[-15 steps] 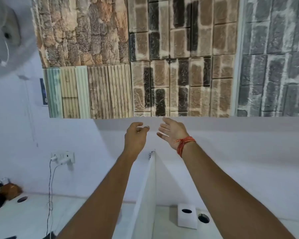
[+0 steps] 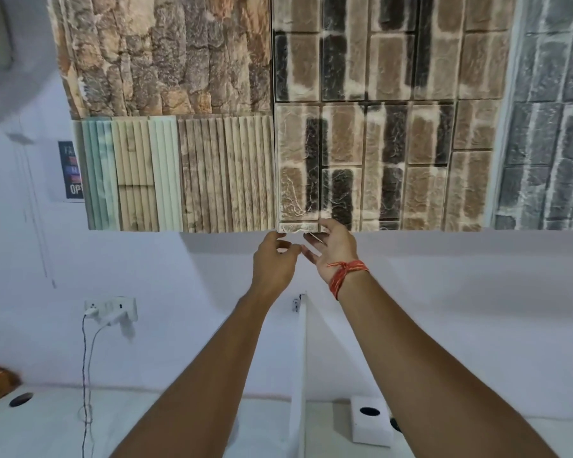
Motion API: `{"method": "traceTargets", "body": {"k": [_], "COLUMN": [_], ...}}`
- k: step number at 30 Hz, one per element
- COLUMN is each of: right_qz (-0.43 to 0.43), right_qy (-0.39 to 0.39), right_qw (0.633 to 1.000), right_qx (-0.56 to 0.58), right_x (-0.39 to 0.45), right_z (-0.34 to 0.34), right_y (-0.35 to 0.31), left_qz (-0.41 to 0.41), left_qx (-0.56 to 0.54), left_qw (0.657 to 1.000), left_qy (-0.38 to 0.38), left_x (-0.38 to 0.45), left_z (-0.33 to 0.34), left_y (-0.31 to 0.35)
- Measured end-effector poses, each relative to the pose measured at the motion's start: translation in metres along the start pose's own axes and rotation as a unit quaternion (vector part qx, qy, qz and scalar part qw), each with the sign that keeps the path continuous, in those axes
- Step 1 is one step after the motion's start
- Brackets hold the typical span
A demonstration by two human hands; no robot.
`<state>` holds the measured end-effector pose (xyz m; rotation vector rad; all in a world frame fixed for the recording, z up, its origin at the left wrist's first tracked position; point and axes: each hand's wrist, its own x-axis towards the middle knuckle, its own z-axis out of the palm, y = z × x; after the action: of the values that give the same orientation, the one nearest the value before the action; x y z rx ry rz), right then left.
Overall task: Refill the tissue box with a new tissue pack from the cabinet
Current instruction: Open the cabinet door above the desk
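- Head view, looking up at the wall cabinet (image 2: 278,127), its doors clad in stone- and brick-look panels; the lower edge runs across at about twelve o'clock from my hands.
- Half a second ago both my hands were lower, clear of the cabinet with fingers spread; now they have risen to its bottom edge, at the seam between the ribbed wood-look door (image 2: 225,173) and the brick-look door (image 2: 361,166).
- My left hand (image 2: 273,259) sits just under the edge, fingers loosely curled and gripping nothing; whether its fingertips touch the door I cannot tell.
- My right hand (image 2: 333,249), with the red thread (image 2: 344,272) on its wrist, has its fingers hooked at the lower corner of the brick-look door, apart rather than clamped, empty of any pack.
- Both doors look shut, so the tissue pack is not visible; I judge it lies behind them.
- White tissue box (image 2: 371,424) stands on the white counter (image 2: 146,421) at about five o'clock, well below and apart from my hands, its dark oval slot up.
- That rise means I am about to pull the doors open; fetching has barely begun.
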<state>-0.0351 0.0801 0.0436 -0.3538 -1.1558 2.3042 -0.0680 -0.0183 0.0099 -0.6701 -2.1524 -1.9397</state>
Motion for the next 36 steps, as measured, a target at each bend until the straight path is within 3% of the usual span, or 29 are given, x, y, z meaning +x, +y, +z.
{"method": "traceTargets", "body": {"k": [6,8,10,12,15,17,18,20,26,30,33,36], "right_qz": [-0.013,-0.073,-0.220,-0.377,-0.529,-0.576,-0.583,-0.569,-0.470,-0.401,-0.346,-0.339], "right_qy": [0.009,0.035,0.116,0.168,0.086,0.055,0.066,0.110,0.176,0.189,0.186,0.204], "right_qw": [0.995,0.971,0.882,0.777,0.719,0.654,0.624,0.603,0.626,0.615,0.575,0.513], "right_qx": [-0.099,-0.225,-0.400,-0.475,-0.442,-0.488,-0.516,-0.548,-0.596,-0.652,-0.718,-0.762], "right_x": [-0.071,-0.107,-0.143,-0.178,-0.223,-0.248,-0.258,-0.276,-0.304,-0.317,-0.323,-0.322], "right_z": [-0.032,-0.048,-0.067,-0.086,-0.101,-0.107,-0.111,-0.126,-0.196,-0.241,-0.274,-0.289], "right_y": [-0.017,-0.029,-0.042,-0.059,-0.090,-0.109,-0.116,-0.127,-0.174,-0.208,-0.221,-0.222], "left_qz": [0.081,0.125,0.177,0.218,0.265,0.304,0.328,0.360,0.399,0.398,0.372,0.383], "left_qx": [-0.070,-0.054,-0.037,-0.027,-0.023,0.005,0.022,0.052,0.155,0.178,0.162,0.142], "left_qw": [0.993,0.988,0.982,0.974,0.964,0.951,0.941,0.920,0.863,0.837,0.834,0.841], "left_qy": [0.054,0.068,0.063,0.047,0.007,-0.048,-0.079,-0.144,-0.267,-0.330,-0.374,-0.354], "left_x": [-0.075,-0.107,-0.140,-0.172,-0.213,-0.232,-0.240,-0.256,-0.286,-0.292,-0.295,-0.293], "left_z": [0.007,0.010,0.015,0.024,0.044,0.058,0.066,0.082,0.146,0.190,0.215,0.230], "left_y": [0.019,0.026,0.033,0.039,0.049,0.060,0.066,0.080,0.125,0.153,0.165,0.160]}}
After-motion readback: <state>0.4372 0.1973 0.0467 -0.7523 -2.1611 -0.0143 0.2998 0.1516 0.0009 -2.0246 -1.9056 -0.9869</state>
